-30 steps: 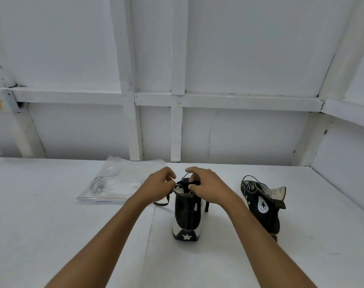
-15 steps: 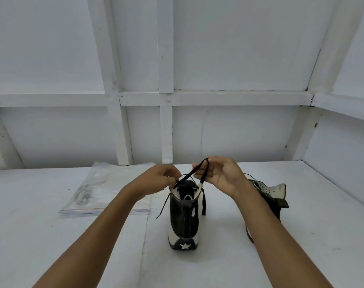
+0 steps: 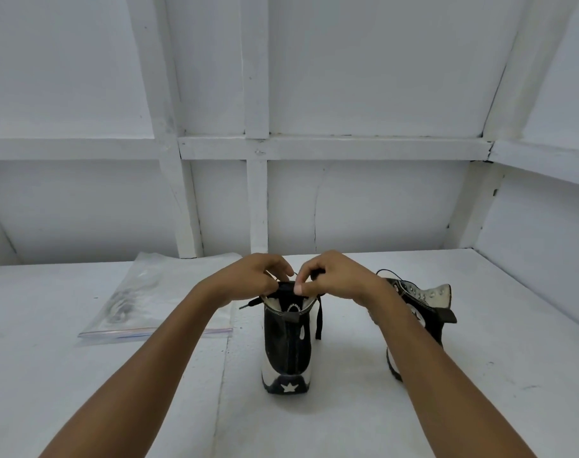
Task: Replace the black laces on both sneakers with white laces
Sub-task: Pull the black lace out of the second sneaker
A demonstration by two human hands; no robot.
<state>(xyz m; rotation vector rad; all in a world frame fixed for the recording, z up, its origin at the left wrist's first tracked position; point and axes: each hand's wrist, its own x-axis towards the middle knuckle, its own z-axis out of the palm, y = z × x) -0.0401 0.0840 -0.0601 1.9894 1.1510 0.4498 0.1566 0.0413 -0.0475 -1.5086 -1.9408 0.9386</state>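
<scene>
Sneaker (image 3: 289, 345) stands on the table (image 3: 314, 424), heel toward me, my left hand (image 3: 248, 279) and right hand (image 3: 334, 279) both pinching its black lace (image 3: 319, 319) at the collar; I should steady the collar and draw the lace out evenly.

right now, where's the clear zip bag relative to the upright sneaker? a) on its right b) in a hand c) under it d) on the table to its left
d: the clear zip bag lies flat on the table left of the upright sneaker; the second sneaker sits on the right.
</scene>
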